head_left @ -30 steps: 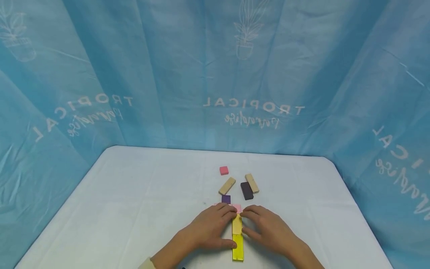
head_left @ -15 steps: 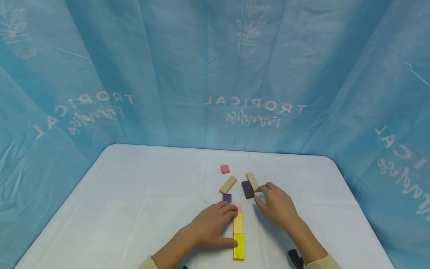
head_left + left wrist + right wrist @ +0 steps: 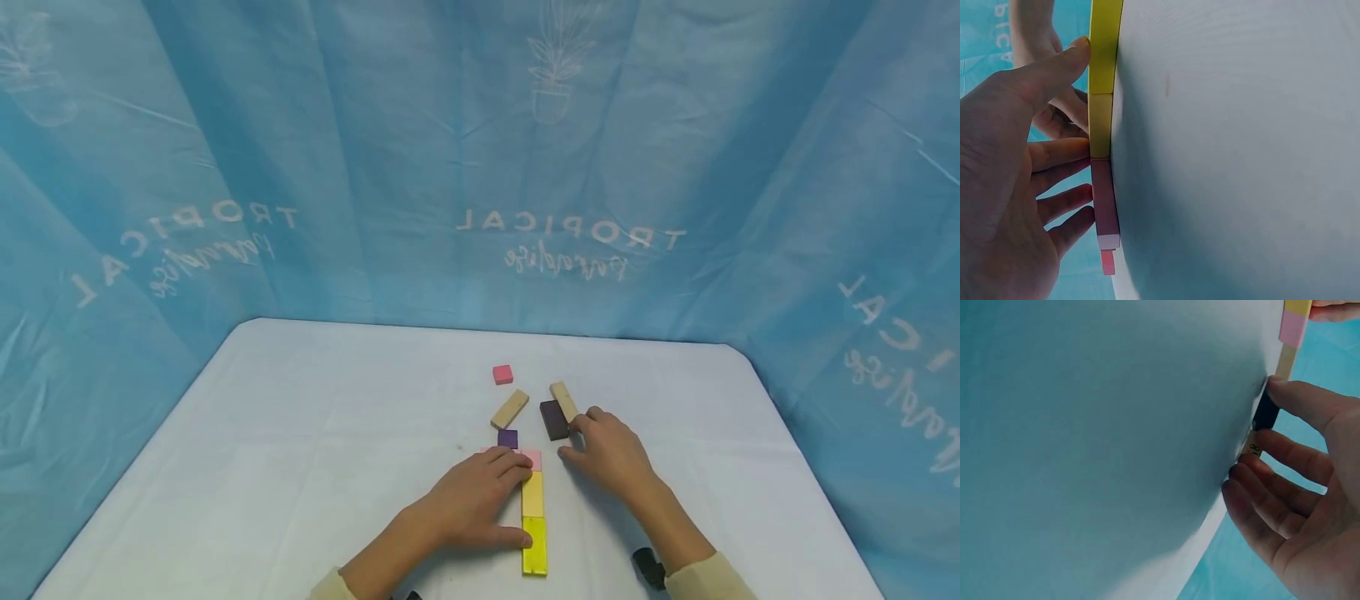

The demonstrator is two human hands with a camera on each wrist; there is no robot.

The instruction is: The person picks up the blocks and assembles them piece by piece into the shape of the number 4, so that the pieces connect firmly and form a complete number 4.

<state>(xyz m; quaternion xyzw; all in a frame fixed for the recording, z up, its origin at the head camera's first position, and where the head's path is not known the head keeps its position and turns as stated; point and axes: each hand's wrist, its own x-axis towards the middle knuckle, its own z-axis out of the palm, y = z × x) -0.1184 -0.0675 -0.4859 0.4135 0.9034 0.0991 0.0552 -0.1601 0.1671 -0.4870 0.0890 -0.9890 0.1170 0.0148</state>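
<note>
My left hand (image 3: 472, 504) rests on a line of flat blocks, its thumb on a bright yellow block (image 3: 535, 550) and its fingers over a pink block (image 3: 532, 459). Between those two lies a pale yellow block (image 3: 532, 494). My right hand (image 3: 613, 454) is beside a dark block (image 3: 553, 419), its thumb near the block's front end and its index finger by the right side. That index finger also covers the near end of a light wooden block (image 3: 562, 398). In the right wrist view, thumb and fingers stand apart along the dark block (image 3: 1266, 412); contact is unclear.
A purple block (image 3: 507, 438) sits behind the pink one. Farther back are another wooden block (image 3: 510, 409), lying at a slant, and a small red block (image 3: 502, 374). All are on a white table (image 3: 300, 433), with a blue curtain (image 3: 375, 167) around it.
My right hand has left the pale yellow block and moved back and right to the dark block, its thumb last shifting closer. My left hand stays on the line of blocks.
</note>
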